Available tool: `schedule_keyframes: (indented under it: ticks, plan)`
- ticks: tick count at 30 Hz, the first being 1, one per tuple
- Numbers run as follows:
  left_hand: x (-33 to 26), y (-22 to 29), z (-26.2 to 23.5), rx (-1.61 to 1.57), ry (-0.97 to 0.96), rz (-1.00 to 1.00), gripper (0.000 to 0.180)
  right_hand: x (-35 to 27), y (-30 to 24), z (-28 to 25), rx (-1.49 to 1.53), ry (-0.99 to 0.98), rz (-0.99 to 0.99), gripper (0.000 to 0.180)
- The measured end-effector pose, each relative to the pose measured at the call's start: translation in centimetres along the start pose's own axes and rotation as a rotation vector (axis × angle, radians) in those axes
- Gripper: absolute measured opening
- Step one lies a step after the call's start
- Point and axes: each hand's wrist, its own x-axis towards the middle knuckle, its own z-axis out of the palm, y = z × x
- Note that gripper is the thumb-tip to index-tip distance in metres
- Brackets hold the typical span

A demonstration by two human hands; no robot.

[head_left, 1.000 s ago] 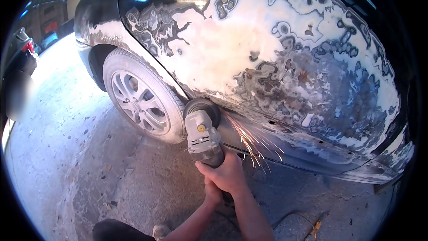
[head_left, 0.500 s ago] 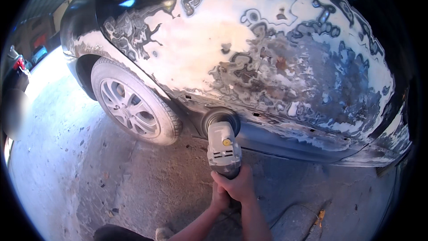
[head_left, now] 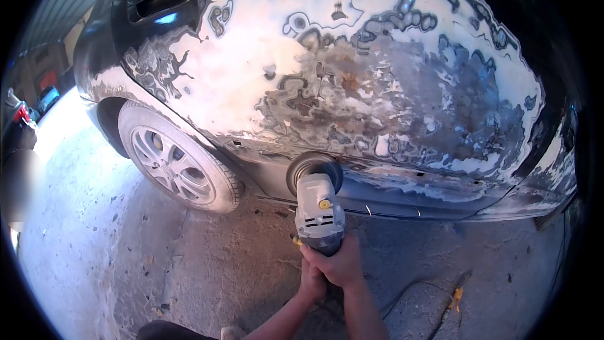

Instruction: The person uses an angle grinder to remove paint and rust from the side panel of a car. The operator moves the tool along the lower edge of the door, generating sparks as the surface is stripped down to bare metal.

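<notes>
Head view has the right hand (head_left: 343, 263) wrapped around the narrow rear body of a grey angle grinder (head_left: 318, 206), with the left hand (head_left: 313, 284) closed on the tool just behind and partly hidden. Ahead of both hands, the grinder's round disc (head_left: 301, 173) sits at the lower edge of a patchily stripped car door (head_left: 245, 79), right of the wheel (head_left: 168, 165), two bright streaks (head_left: 369, 210) to its right.
</notes>
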Motion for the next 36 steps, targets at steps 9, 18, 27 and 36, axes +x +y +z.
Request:
schedule_keyframes:
  ticks: [9, 18, 27, 36]
  plan:
    - [0.1, -0.4, 0.0, 0.001, 0.058, 0.019, 0.061, 0.0, -0.7, 0.2, -0.005, 0.022, -0.008, 0.045]
    - [0.0, 0.4, 0.2, 0.053, -0.011, 0.028, 0.077, -0.6, 0.3, 0.0, 0.067, 0.092, -0.013, 0.034]
    - [-1.0, -0.9, 1.2, 0.097, 0.027, 0.033, 0.080, -1.4, 1.1, -1.6, 0.086, 0.049, 0.043, 0.033]
    - [-1.0, -1.1, 1.2, -0.005, 0.022, -0.085, 0.080, -1.1, 0.8, -1.9, 0.092, 0.078, -0.014, 0.024]
